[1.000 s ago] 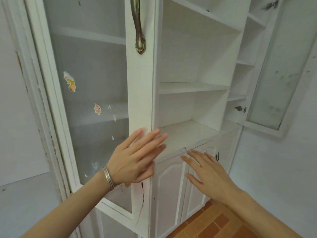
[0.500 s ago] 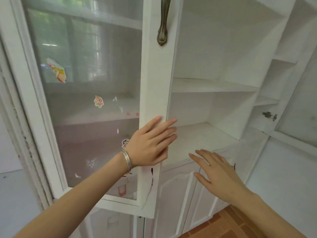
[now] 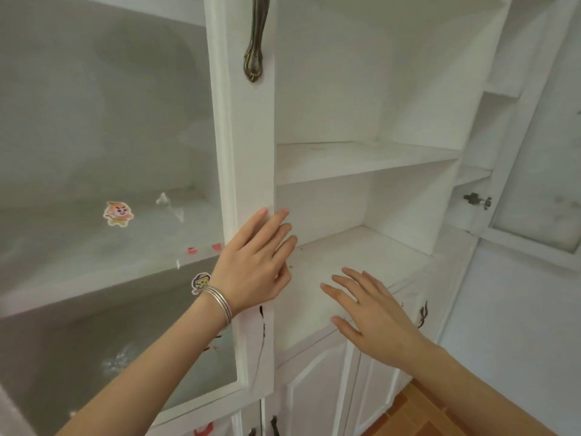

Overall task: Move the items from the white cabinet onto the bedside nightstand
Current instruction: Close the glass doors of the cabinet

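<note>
While left grip [image 3: 254, 272] lies flat-fingered on the upright cabinet door [image 3: 251, 146] stile, right grip [image 3: 377, 319] hovers spread-fingered over the shelf [image 3: 371, 250] front edge

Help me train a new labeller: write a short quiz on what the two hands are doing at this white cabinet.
1. True or false: the left hand rests with straight fingers on the white frame of the glass door.
2. What does the right hand hold? A) a cup B) nothing C) a book
3. Fill the gap: the silver bracelet sits on the ___ wrist.
Key: 1 true; 2 B; 3 left.
</note>
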